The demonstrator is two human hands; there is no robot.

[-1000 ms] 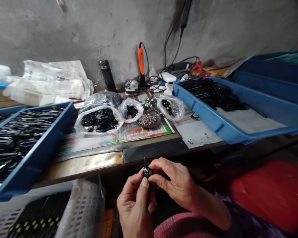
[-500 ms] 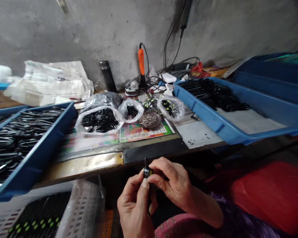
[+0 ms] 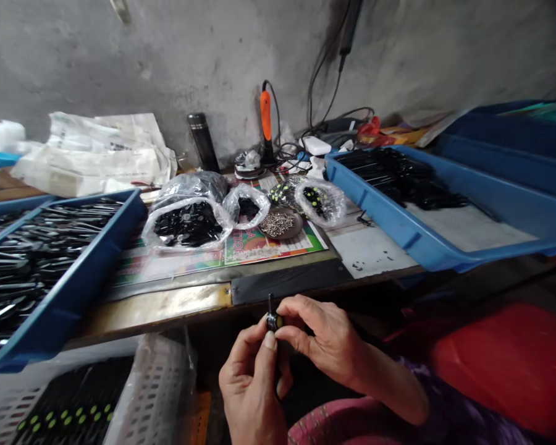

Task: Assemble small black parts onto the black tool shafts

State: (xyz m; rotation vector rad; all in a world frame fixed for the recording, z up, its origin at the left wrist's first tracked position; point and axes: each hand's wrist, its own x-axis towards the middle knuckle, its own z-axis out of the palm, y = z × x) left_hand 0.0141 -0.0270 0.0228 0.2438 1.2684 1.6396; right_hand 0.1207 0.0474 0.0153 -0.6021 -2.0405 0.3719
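Observation:
Between both hands, in front of the bench edge, is a small black part with a yellow-green round face and a thin dark stem pointing up (image 3: 272, 320). My left hand (image 3: 254, 377) pinches it from below and the left, thumb and forefinger closed on it. From the right, my right hand (image 3: 327, 337) presses thumb and forefinger against the yellow-green face. The fingers cover much of the part, so its exact kind is hidden. Beyond the hands lie a dish of small metal screws (image 3: 280, 224), a bag of black pieces (image 3: 188, 225) and a bag of black-and-yellow-green pieces (image 3: 322, 204).
Blue trays stand left (image 3: 92, 266) and right (image 3: 426, 247), holding black-handled metal pieces and black pieces. A white basket (image 3: 151, 383) sits below at left. Behind are an orange-handled tool (image 3: 265, 117), a black flask (image 3: 202, 142) and cables. A red surface (image 3: 505, 364) lies at right.
Both hands keep nearly the same pose around the small part. The part's tip has shifted very slightly left, and the view has moved a little.

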